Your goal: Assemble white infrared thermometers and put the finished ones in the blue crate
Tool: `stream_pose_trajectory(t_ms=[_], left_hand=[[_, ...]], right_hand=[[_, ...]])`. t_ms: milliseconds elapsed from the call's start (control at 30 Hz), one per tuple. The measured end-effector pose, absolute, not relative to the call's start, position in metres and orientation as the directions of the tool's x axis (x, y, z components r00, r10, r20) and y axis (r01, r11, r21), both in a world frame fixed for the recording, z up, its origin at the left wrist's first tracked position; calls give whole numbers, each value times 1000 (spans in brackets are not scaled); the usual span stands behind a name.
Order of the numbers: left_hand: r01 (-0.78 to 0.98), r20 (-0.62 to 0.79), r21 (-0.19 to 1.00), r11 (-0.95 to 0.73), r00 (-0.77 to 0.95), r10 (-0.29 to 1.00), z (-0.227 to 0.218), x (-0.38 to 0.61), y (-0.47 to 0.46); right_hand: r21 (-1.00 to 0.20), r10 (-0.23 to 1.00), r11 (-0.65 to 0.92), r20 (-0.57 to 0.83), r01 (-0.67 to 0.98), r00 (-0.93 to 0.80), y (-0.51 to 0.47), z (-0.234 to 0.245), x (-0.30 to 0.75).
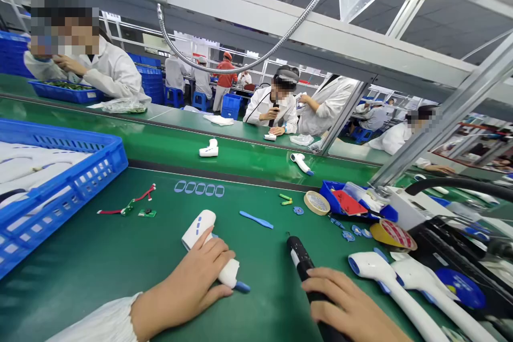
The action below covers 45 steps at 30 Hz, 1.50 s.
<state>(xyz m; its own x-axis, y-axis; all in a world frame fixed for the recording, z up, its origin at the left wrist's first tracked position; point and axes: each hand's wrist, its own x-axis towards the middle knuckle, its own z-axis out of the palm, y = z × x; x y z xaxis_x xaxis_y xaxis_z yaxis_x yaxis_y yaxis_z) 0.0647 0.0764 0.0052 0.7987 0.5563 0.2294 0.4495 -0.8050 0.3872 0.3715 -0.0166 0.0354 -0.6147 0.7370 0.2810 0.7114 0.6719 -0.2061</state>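
My left hand (186,284) is closed over the handle of a white infrared thermometer (201,224), which lies on the green bench. Its head points away from me, and a blue piece sticks out at the near end of its handle. In my right hand (347,299) is a black electric screwdriver (300,257), its thin bit pointing forward and apart from the thermometer. A flat blue pry stick (257,219) lies beyond and between my hands. On the right, two more white thermometers (387,272) rest side by side.
A blue crate (80,176) of white parts stands left. Red wires with a small circuit board (128,207) and blue frame-shaped pieces (200,188) lie nearby. Tape rolls (316,203) and a blue bin (326,189) sit right. A green conveyor (248,152) carries white thermometers; people work beyond.
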Motion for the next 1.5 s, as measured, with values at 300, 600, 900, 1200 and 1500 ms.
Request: stream_pose_trajectory(t_ms=[300,600,900,1200,1500], left_hand=[[530,343,334,-779,701,625,-3,72,79],[548,452,281,-788,649,612,-6,65,76],[566,424,323,-758,630,651,-8,67,78],[487,441,244,-839,715,543,-16,62,78],[503,322,264,-823,758,567,-20,72,83]], right_hand=[[-78,849,500,244,863,-470,-6,61,363],[-457,978,192,11,869,-210,117,24,296],[-742,936,157,-99,652,-339,39,50,295],[-815,895,21,-243,579,-374,49,24,278],[-533,931,118,-233,838,-279,54,28,260]])
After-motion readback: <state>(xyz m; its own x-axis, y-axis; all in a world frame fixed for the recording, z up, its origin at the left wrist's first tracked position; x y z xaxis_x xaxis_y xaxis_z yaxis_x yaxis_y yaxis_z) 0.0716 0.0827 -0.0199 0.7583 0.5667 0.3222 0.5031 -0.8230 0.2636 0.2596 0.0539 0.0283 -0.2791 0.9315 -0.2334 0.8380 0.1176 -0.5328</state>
